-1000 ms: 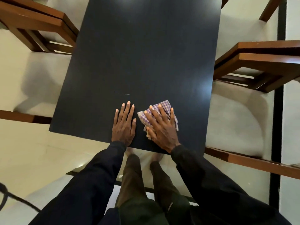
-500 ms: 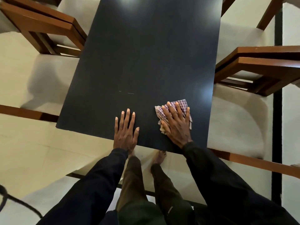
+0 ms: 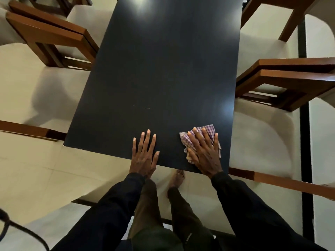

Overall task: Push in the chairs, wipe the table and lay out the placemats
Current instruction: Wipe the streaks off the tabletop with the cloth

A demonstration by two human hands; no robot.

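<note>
My right hand (image 3: pixel 205 153) is pressed flat on the checked cloth (image 3: pixel 208 132) at the near right corner of the table (image 3: pixel 163 69) — unwiped top stretches away lengthwise. Left hand (image 3: pixel 144 154) flat, holding nothing — just bracing.

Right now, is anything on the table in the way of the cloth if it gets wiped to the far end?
Nothing visible is. The right hand presses the cloth at the near right corner of the table; the left hand lies flat beside it, not ahead. Only tiny pale marks show farther up.
</note>
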